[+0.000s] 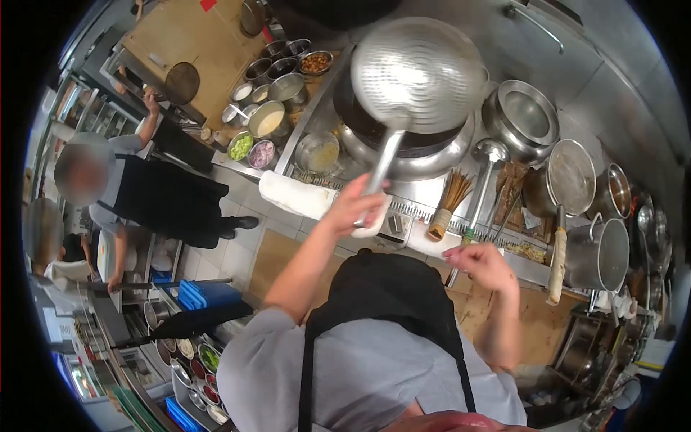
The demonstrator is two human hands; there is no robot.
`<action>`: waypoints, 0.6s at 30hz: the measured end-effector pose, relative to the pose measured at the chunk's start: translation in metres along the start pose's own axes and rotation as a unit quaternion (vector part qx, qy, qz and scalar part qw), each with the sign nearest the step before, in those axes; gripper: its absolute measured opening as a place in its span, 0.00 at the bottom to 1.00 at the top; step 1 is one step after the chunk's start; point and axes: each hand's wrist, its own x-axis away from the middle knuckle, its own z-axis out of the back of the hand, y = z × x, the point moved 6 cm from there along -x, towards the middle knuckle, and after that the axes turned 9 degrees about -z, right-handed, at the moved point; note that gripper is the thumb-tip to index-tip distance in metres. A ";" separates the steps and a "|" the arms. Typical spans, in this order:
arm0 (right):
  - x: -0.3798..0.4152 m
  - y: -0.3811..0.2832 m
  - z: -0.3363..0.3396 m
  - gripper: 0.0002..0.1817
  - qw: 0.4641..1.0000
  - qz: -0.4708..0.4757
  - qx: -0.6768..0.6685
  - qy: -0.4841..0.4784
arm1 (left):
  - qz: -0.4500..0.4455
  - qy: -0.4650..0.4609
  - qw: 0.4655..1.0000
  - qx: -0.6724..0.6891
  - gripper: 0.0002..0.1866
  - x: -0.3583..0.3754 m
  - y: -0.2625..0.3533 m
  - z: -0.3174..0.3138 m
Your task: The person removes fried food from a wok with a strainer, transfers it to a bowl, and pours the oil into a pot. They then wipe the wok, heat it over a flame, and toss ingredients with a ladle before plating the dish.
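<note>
My left hand is wrapped around the handle of a large round metal perforated strainer. The strainer's wide bowl is held up over a dark wok and hides much of it. My right hand has its fingers curled over the handle of a metal ladle, whose bowl rests on the stove top. Handle shows both above and below those fingers. Left of the ladle lies a bamboo wok brush. A folded white cloth lies along the stove's front edge, near my left forearm.
At right stand stacked metal bowls, a fine-mesh strainer and a deep pot. Several seasoning containers stand at upper left, with chopped green and purple pieces. A co-worker in a black apron stands at left.
</note>
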 end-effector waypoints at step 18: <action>-0.061 0.205 0.052 0.22 0.763 -0.254 0.139 0.578 | 0.138 0.212 0.963 0.093 0.12 0.097 -0.095 0.289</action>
